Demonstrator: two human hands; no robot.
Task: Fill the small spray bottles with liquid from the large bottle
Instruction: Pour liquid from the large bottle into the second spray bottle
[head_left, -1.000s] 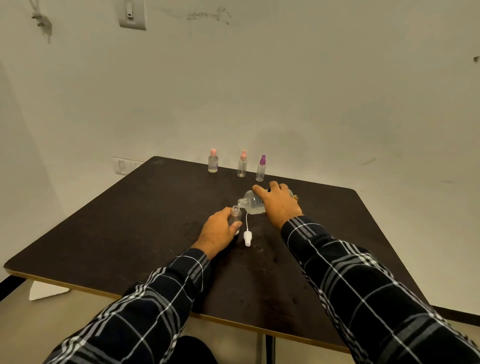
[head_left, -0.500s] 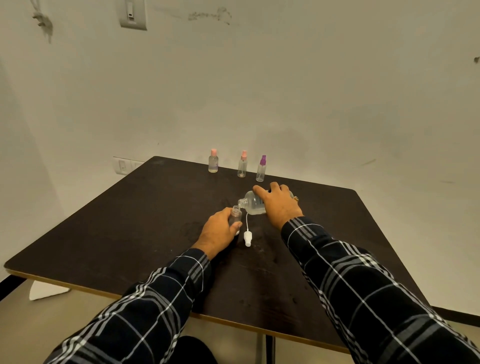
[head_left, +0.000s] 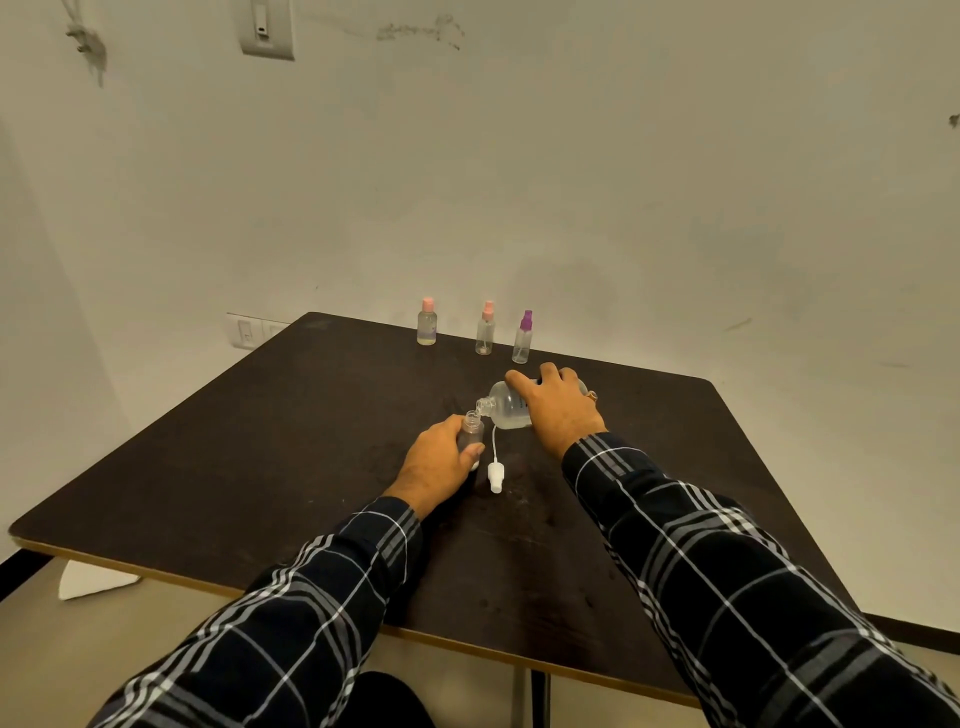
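Large bottle (head_left: 511, 408) is gripped around its body by the right hand (head_left: 558, 410), tipped neck-to-neck. Small spray bottle (head_left: 471, 431), likely light and tippy, is clasped low by the left hand (head_left: 441, 460).

On the table (head_left: 260, 467), near the middle: left hand (head_left: 441, 462) wraps a small open bottle (head_left: 471, 428), upright. Just right of it and a bit behind, right hand (head_left: 558, 410) grips the large bottle (head_left: 506, 405) — tipped over sideways, its mouth right at the small one's opening. Spray-pump top (head_left: 496, 475) w/ tube lies on the table between the hands, in front of the bottles. Far edge — three capped bottles in a row: left (head_left: 427, 322), middle (head_left: 485, 328), right (head_left: 523, 338), well apart from the hands.
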